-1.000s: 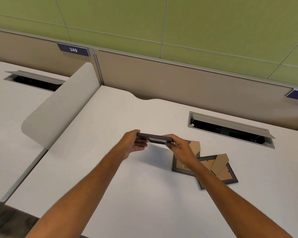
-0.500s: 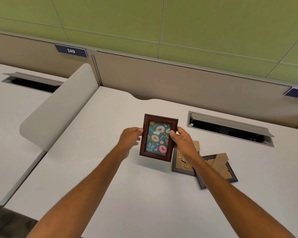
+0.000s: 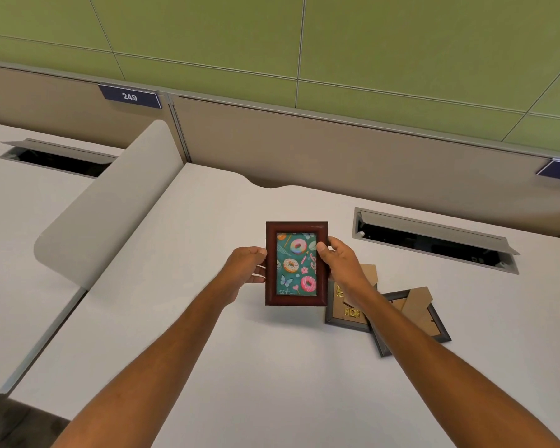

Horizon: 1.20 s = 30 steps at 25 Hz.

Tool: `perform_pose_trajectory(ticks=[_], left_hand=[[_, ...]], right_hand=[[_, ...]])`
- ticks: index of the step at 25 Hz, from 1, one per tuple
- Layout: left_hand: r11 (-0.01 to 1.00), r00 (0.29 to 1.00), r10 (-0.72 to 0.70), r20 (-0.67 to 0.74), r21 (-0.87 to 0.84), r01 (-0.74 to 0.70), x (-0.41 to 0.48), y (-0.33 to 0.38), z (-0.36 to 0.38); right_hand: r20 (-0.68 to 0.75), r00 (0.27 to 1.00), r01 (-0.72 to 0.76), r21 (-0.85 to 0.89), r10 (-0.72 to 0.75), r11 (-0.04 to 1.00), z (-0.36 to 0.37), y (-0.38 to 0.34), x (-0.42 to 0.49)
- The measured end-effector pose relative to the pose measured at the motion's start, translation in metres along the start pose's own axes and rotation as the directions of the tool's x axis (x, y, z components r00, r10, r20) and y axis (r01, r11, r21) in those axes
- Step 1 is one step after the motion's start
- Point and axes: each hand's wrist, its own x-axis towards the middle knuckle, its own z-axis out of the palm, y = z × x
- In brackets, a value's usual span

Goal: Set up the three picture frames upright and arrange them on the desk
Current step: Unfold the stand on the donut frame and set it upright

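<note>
Between both hands I hold a dark red wooden picture frame (image 3: 296,263) with a teal doughnut print, upright and facing me above the white desk (image 3: 256,367). My left hand (image 3: 244,270) grips its left edge and my right hand (image 3: 340,263) grips its right edge, thumb on the front. Two dark grey frames lie face down on the desk to the right, overlapping: the nearer grey frame (image 3: 348,313) shows its cardboard back with gold clips, and the farther grey frame (image 3: 417,315) has its cardboard stand flap raised. My right forearm hides part of both.
A cable slot with a raised grey lid (image 3: 434,240) is set into the desk at the back right. A curved white divider panel (image 3: 110,205) stands on the left, with a neighbouring desk and its cable slot (image 3: 59,160) beyond. A beige partition (image 3: 337,150) runs along the back.
The red frame went from flat and edge-on to upright with its picture facing me, then straightened from a slight tilt. The two grey frames have not moved.
</note>
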Motion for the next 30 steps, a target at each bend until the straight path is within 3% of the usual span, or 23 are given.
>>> perform_pose_trajectory(ticks=[6, 13, 30], left_hand=[[0.999, 1.000, -0.026, 0.014, 0.024, 0.026, 0.006, -0.002, -0.008], [0.971, 0.994, -0.112, 0.008, -0.213, 0.111, 0.021, -0.006, -0.015], [0.955, 0.980, -0.087, -0.179, -0.294, 0.031, 0.071, 0.005, -0.056]], right_hand=[[0.047, 0.999, 0.005, -0.052, -0.003, 0.999, 0.010, -0.005, 0.012], [0.115, 0.993, 0.003, -0.072, 0.005, 0.997, 0.031, -0.012, 0.034], [0.220, 0.968, -0.121, -0.034, 0.125, 0.992, 0.095, -0.005, 0.096]])
